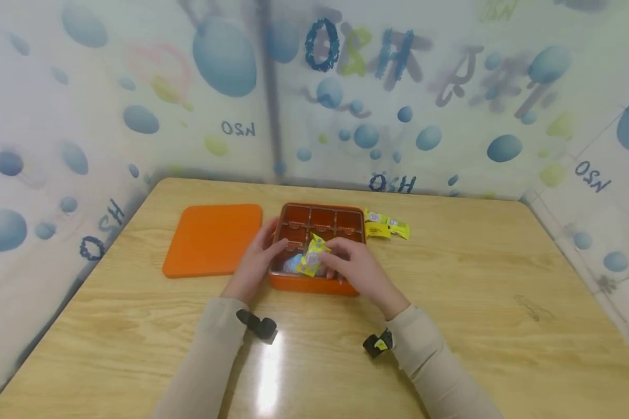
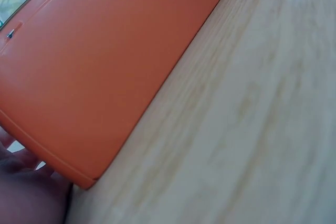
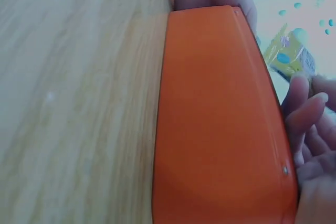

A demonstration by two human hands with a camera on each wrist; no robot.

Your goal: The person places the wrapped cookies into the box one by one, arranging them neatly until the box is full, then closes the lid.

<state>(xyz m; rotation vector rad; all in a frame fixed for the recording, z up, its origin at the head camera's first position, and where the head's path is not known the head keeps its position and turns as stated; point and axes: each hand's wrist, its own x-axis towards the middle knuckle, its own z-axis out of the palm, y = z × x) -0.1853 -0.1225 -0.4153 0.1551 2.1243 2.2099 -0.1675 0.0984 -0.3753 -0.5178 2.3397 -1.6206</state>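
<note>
An orange box (image 1: 314, 284) with a divided inner tray stands on the table. My left hand (image 1: 257, 256) grips its left side, thumb over the rim and fingers along the outer wall; in the left wrist view those fingers (image 2: 23, 157) are partly hidden by the box. Between thumb and fingertips, my right hand (image 1: 357, 269) pinches a small yellow wrapped packet (image 1: 313, 257) above the front compartments. The right wrist view shows the packet (image 3: 292, 56) tilted above the rim. A light-blue packet (image 1: 292, 263) lies in the front left compartment, partly covered by the yellow one.
To the left of the box lies a flat orange lid (image 1: 215, 240). Several yellow packets (image 1: 380, 226) lie by the box's back right corner. Behind the wooden table (image 1: 477, 302) rises a wall (image 1: 367, 110) with a blue bubble pattern.
</note>
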